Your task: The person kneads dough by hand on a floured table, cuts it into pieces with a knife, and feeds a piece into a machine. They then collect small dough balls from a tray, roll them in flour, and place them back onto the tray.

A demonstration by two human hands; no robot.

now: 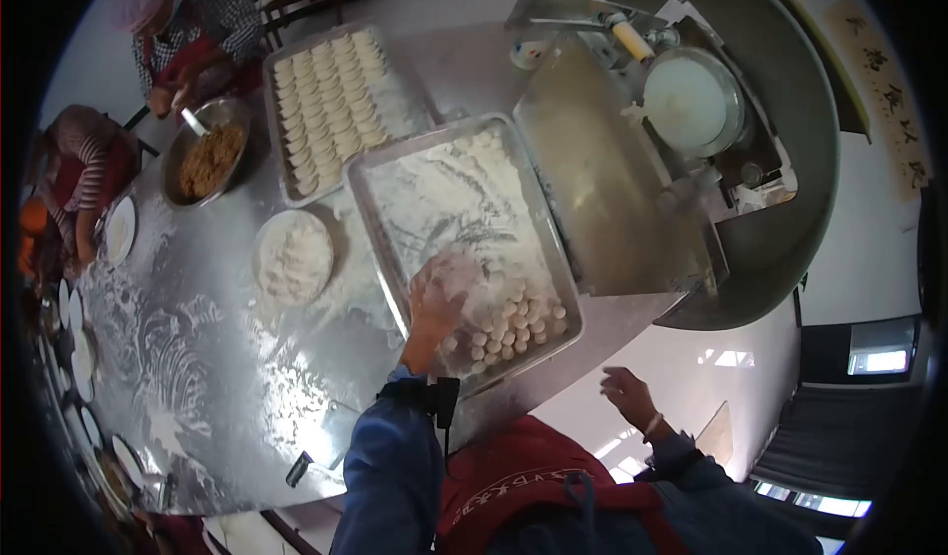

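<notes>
My left hand [439,296] is down in a floured metal tray [367,249], its fingers spread and whitened with flour. Small round dough pieces [513,328] lie bunched beside it in the tray's near right corner. Loose flour [449,195] covers much of the rest of the tray bottom. Off the table edge, over the floor, my right hand [629,399] hangs with nothing in it, fingers loosely bent and apart.
A tray of shaped dumplings [331,111], a floured white plate [293,257] and a bowl of filling [210,155] stand on the metal table [227,397]. At right is a machine with a metal panel [592,180]. Two people work at the far left.
</notes>
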